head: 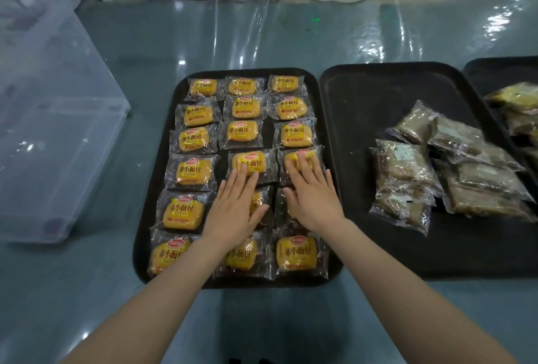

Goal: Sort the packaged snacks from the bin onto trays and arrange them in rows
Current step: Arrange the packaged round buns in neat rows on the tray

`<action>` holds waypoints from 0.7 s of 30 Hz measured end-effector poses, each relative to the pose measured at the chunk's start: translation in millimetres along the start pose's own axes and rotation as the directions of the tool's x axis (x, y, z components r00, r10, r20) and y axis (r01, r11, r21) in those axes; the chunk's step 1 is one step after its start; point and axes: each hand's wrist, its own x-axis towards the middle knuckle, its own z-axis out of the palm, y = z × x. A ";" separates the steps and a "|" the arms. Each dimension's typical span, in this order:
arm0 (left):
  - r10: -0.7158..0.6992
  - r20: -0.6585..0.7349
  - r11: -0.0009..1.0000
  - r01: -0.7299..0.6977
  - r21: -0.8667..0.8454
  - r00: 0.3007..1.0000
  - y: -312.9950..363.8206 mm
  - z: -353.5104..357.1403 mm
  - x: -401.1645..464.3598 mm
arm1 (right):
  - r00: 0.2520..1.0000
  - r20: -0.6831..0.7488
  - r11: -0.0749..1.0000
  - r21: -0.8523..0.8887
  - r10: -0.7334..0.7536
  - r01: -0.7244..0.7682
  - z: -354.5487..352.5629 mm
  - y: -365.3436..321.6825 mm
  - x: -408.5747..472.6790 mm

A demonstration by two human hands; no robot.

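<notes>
Near done on the first tray (163, 235): yellow buns (187, 172) laid out in three columns, six rows deep, filling it edge to edge. Rows roughly straight, a few packs skewed or overlapping at the seams.

Both hands flat on the grid, fingers straight, gripping nothing. Left hand (237, 212) pressing on the middle column, fingertips on the fourth-row pack. Right hand (313, 197) pressing on the right column, same rows. Looks like nudging packs square, judging by the pose.

Still to do: brown packs (407, 177) heaped unsorted on the second tray (364, 95), right of the first. Third tray (477, 69) at far right only partly in view, some packs on it. Bin (52, 119) on the worktop (262, 37) at left, apparently empty, contents blurred.

Orientation: buns label up, text reading toward the near edge, long axis left-right. Trays long axis running away from the viewer.
</notes>
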 end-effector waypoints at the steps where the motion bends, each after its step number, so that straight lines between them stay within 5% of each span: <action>1: -0.005 0.009 1.000 0.005 -0.014 1.000 1.1 -1.1 6.2 | 1.000 0.001 1.000 0.004 0.005 -0.005 -2.0 3.1 7.1; 11: -0.038 0.168 0.999 0.032 0.035 0.985 11.7 8.9 54.7 | 0.997 0.076 0.999 -0.025 -0.021 0.023 1.6 11.0 47.0; 21: -0.088 0.149 0.994 0.077 0.077 0.985 0.1 10.3 41.4 | 0.993 0.110 0.999 -0.011 -0.039 0.040 11.3 -1.1 36.7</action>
